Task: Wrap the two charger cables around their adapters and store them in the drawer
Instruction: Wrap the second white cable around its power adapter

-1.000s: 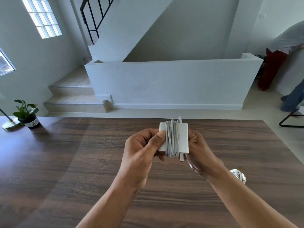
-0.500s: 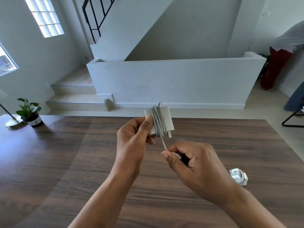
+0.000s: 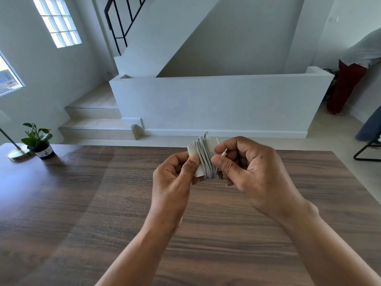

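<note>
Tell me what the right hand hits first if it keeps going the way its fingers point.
The right hand points leftward; first comes the cable-wrapped adapter it already touches, then probably the left hand.

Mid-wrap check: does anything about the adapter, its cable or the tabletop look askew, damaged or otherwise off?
Nothing stands out. The left hand holds the white adapter, with the cable wound in tidy turns round its middle. The right hand pinches the cable's loose connector end, not yet tucked in. No damage shows. The table looks unmarked.
</note>
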A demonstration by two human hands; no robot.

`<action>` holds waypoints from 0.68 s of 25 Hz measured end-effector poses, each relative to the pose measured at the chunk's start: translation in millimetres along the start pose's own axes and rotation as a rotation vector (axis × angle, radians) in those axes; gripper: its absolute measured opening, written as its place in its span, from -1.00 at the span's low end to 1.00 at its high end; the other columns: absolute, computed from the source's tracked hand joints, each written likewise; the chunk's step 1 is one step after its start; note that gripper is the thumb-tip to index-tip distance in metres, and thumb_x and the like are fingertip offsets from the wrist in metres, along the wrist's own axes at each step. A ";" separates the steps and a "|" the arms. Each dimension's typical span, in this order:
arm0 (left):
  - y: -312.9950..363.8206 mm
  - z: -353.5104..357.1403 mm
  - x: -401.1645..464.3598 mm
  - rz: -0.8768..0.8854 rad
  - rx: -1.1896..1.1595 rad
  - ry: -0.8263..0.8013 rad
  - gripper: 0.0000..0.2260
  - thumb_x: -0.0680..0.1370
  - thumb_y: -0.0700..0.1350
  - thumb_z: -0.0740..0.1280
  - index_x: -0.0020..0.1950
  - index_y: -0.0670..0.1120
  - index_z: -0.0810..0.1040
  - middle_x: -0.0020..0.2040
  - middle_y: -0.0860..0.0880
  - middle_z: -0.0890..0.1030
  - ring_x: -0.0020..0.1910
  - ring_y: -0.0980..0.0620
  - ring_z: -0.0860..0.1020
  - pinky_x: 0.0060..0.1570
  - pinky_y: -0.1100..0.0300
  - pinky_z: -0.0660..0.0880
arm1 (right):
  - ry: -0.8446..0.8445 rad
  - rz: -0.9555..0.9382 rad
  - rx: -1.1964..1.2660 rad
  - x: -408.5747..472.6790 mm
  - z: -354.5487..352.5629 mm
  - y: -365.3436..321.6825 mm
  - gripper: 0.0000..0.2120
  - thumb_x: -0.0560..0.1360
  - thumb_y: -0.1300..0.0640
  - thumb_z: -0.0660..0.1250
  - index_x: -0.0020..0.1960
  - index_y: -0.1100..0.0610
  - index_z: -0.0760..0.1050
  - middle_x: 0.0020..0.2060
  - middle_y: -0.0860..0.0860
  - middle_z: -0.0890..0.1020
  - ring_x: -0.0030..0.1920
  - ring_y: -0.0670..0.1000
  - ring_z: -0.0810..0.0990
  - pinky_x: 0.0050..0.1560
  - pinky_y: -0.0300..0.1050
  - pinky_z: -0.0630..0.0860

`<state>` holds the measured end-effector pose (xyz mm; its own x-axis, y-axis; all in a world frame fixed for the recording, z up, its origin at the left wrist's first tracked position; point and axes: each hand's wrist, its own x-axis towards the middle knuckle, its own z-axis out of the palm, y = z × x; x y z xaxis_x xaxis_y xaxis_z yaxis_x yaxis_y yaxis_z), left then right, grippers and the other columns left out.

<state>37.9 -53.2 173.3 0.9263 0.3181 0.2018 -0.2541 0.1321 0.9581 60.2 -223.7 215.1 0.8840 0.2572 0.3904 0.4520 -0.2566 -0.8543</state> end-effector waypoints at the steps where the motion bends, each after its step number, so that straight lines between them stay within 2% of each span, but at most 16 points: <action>1: 0.8 -0.4 -0.6 0.010 0.008 0.005 -0.71 0.57 -0.02 0.42 0.10 -0.23 0.69 -0.16 -0.06 0.72 -0.18 0.09 0.67 -0.06 0.03 0.65 | -0.003 -0.020 -0.041 -2.8 0.7 0.4 -0.86 0.55 0.07 0.49 0.10 -0.02 0.64 -0.27 -0.01 0.67 -0.31 0.05 0.66 -0.24 0.10 0.67; 3: 0.3 -0.7 -2.1 0.040 0.023 0.009 -0.73 0.58 -0.06 0.39 0.11 -0.25 0.68 -0.23 0.04 0.70 -0.28 0.20 0.62 -0.17 0.23 0.59 | 0.023 -0.074 -0.119 -7.6 3.8 -0.1 -0.78 0.56 0.08 0.48 0.19 0.00 0.60 -0.26 -0.05 0.67 -0.30 -0.02 0.66 -0.22 -0.01 0.66; 4: -0.4 -0.8 -2.8 0.051 0.025 0.007 -0.72 0.58 -0.05 0.39 0.11 -0.25 0.68 -0.24 0.04 0.70 -0.29 0.21 0.62 -0.19 0.27 0.57 | 0.056 -0.083 -0.123 -8.8 5.9 0.0 -0.75 0.55 0.09 0.49 0.21 0.01 0.58 -0.25 -0.06 0.68 -0.27 -0.04 0.68 -0.20 -0.06 0.65; 6: -0.4 0.0 -3.9 0.060 0.010 0.011 -0.71 0.57 -0.03 0.39 0.11 -0.25 0.67 -0.22 0.04 0.71 -0.27 0.20 0.62 -0.18 0.26 0.57 | 0.131 -0.059 -0.071 -9.5 8.8 0.5 -0.73 0.50 0.10 0.54 0.15 0.00 0.56 -0.23 -0.08 0.71 -0.22 -0.07 0.71 -0.16 -0.09 0.68; 9: 0.0 0.9 -4.7 0.067 -0.015 0.006 -0.71 0.57 -0.03 0.39 0.14 -0.23 0.67 -0.12 -0.03 0.74 -0.17 0.13 0.67 -0.10 0.20 0.60 | 0.196 -0.075 -0.022 -10.8 10.3 2.3 -0.78 0.47 0.11 0.57 0.09 0.02 0.66 -0.21 -0.11 0.74 -0.19 -0.06 0.75 -0.12 -0.03 0.72; 13: 0.6 3.1 -6.5 0.087 -0.010 0.026 -0.78 0.61 -0.14 0.38 0.14 -0.26 0.66 -0.24 0.06 0.69 -0.32 0.22 0.60 -0.14 0.25 0.59 | 0.221 -0.192 -0.155 -11.9 10.6 2.3 -0.77 0.54 0.14 0.51 0.19 0.06 0.71 -0.17 -0.10 0.73 -0.16 -0.06 0.73 -0.15 -0.09 0.67; 17: 0.3 5.1 -6.6 0.092 -0.048 0.035 -0.76 0.59 -0.16 0.38 0.15 -0.30 0.65 -0.25 0.08 0.69 -0.33 0.25 0.59 -0.18 0.31 0.56 | 0.253 -0.123 -0.073 -12.5 11.0 0.7 -0.85 0.51 0.12 0.53 0.08 0.05 0.70 -0.18 -0.17 0.74 -0.16 -0.15 0.74 -0.14 -0.18 0.70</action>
<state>33.1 -60.0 173.3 0.8886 0.3631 0.2804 -0.3512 0.1452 0.9249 48.1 -216.9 205.8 0.8195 0.0524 0.5706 0.5570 -0.3065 -0.7719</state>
